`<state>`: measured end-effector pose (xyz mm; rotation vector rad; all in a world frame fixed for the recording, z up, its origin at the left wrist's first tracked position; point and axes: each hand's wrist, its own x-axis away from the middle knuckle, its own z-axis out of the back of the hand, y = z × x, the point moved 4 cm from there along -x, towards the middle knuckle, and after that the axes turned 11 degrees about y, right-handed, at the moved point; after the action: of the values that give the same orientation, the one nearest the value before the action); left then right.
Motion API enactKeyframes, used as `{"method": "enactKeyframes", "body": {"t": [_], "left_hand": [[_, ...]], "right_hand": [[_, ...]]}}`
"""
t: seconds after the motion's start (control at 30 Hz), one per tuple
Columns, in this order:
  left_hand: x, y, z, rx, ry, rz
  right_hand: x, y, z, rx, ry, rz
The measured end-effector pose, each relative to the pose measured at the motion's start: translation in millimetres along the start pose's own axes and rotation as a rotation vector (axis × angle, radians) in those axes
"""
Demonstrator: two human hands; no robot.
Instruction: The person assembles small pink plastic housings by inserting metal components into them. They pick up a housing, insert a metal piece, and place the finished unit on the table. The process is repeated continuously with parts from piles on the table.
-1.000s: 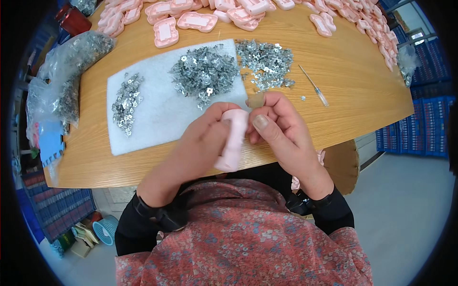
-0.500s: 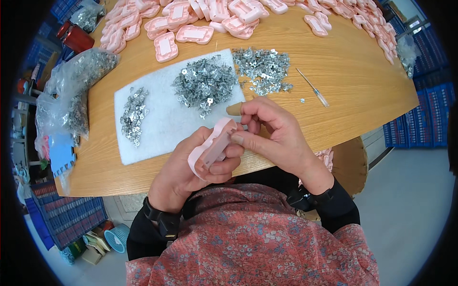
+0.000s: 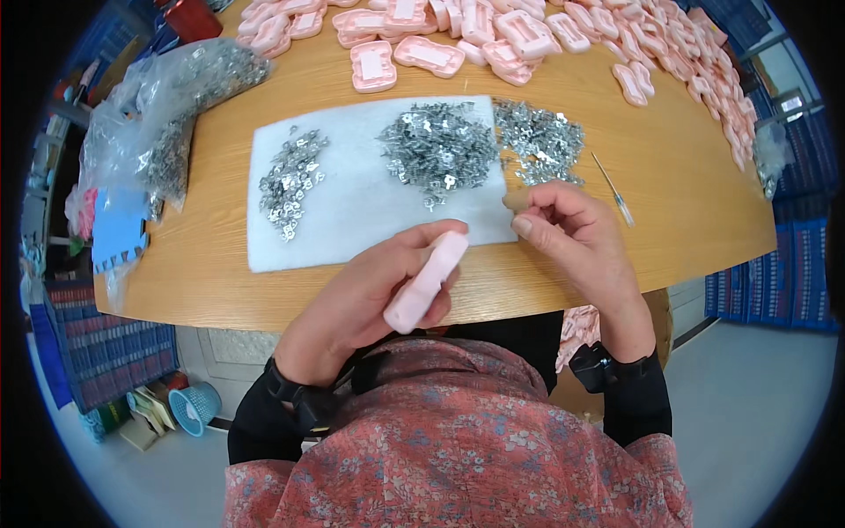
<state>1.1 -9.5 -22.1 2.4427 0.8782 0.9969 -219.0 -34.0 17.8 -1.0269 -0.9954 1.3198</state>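
Smooth and softly matt on the pink plastic shell [image 3: 426, 286]. Bright, glossy and metallic across the heaped metal clips [image 3: 440, 150]. Matt, felt-like and slightly rough over the white mat [image 3: 352, 238]. Wood-grained, with a low satin sheen, along the counter [image 3: 224, 295]. Crinkled, clear and shiny on the plastic bag [image 3: 123, 132]. Matt, woven-looking cloth in the floral garment [image 3: 458, 431].

Free white mat [image 3: 352, 195] between two metal-part piles [image 3: 437, 148]
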Motion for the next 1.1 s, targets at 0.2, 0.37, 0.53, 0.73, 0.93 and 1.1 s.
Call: {"method": "enactKeyframes", "body": {"t": [0.2, 0.37, 0.53, 0.73, 0.93, 1.1], "left_hand": [[21, 9, 38, 0.136, 0.070, -0.164], [27, 12, 35, 0.258, 0.126, -0.203], [30, 16, 29, 0.143, 0.124, -0.173], [18, 17, 26, 0.030, 0.227, -0.224], [-2, 20, 6, 0.024, 0.235, -0.292], [-12, 14, 1, 0.006, 0.206, -0.305]], "right_hand": [[-17, -19, -36, 0.604, -0.026, 0.374], [-27, -17, -67, 0.674, -0.012, 0.690], [-28, -15, -74, 0.715, -0.081, 0.745], [-25, -10, -60, 0.342, -0.080, 0.263], [-18, -22, -52, 0.294, -0.178, 0.289], [-16, -30, -43, 0.263, -0.201, 0.230]]}}
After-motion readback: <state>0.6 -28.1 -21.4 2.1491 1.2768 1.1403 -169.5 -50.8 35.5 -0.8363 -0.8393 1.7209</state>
